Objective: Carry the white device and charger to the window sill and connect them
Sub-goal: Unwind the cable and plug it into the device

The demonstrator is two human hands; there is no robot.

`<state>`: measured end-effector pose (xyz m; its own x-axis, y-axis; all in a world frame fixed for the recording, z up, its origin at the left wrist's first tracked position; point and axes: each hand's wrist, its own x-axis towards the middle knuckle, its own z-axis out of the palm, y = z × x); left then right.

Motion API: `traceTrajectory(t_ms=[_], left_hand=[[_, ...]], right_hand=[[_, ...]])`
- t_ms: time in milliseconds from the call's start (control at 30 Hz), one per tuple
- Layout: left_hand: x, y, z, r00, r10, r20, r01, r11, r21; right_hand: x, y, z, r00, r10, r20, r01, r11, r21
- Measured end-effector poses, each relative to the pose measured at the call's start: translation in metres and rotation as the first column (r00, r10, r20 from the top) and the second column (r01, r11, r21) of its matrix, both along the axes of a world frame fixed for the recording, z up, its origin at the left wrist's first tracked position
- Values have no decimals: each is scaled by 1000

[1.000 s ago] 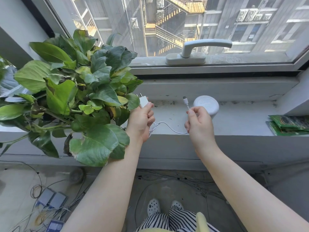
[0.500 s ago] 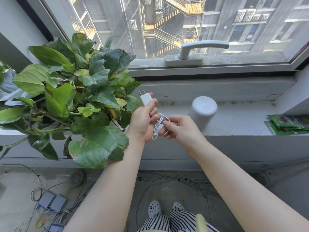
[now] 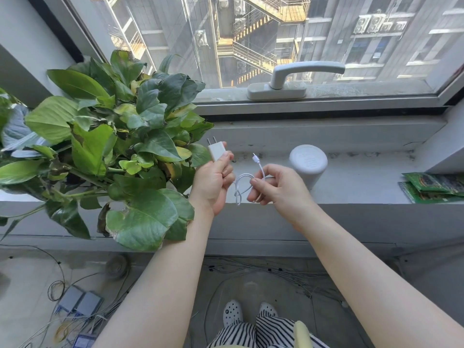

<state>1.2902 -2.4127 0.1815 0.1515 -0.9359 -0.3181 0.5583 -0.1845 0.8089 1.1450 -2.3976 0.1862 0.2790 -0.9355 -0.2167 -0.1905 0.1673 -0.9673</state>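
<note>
The white cylindrical device (image 3: 308, 162) stands upright on the grey window sill (image 3: 356, 182). My left hand (image 3: 213, 182) grips the white charger plug (image 3: 216, 150), its two prongs pointing up and away. The thin white cable (image 3: 241, 184) loops between my hands. My right hand (image 3: 278, 184) pinches this cable just left of the device, and the small connector tip (image 3: 255, 158) sticks up above my fingers. The connector is apart from the device.
A large leafy green plant (image 3: 105, 146) fills the sill's left side, touching my left hand's edge. Green packets (image 3: 437, 187) lie at the sill's right end. A window handle (image 3: 296, 79) sits above. Loose wires and small boxes (image 3: 80, 302) lie on the floor below.
My right hand first came in next to my left hand at the cable, then drew back right, pulling out a loop with the connector tip now standing free above it.
</note>
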Motion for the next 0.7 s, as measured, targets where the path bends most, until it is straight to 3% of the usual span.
traceTrajectory(t_ms=[133, 267, 333, 400, 467, 533, 700], left_hand=[[8, -2, -8, 968, 109, 227, -115, 993, 14], [14, -4, -16, 928, 190, 321, -212, 977, 35], [16, -4, -19, 915, 207, 347, -237, 970, 45], [15, -5, -19, 939, 179, 295, -202, 978, 49], [8, -5, -14, 976, 114, 184, -122, 992, 35], [0, -7, -10, 996, 10, 89, -14, 999, 35], [-5, -9, -7, 985, -173, -8, 173, 981, 86]], right_hand=[[-13, -1, 10, 996, -73, -47, 64, 983, -175], [-23, -2, 22, 909, -371, 190, 414, 856, -310], [-27, -2, 26, 860, -439, 261, 507, 795, -333], [-25, -4, 22, 902, -383, 202, 429, 851, -304], [-19, -7, 12, 975, -218, 34, 220, 954, -205], [-11, -9, 0, 990, -70, -119, 55, 990, -130], [0, -10, -11, 968, -64, -243, 24, 986, -164]])
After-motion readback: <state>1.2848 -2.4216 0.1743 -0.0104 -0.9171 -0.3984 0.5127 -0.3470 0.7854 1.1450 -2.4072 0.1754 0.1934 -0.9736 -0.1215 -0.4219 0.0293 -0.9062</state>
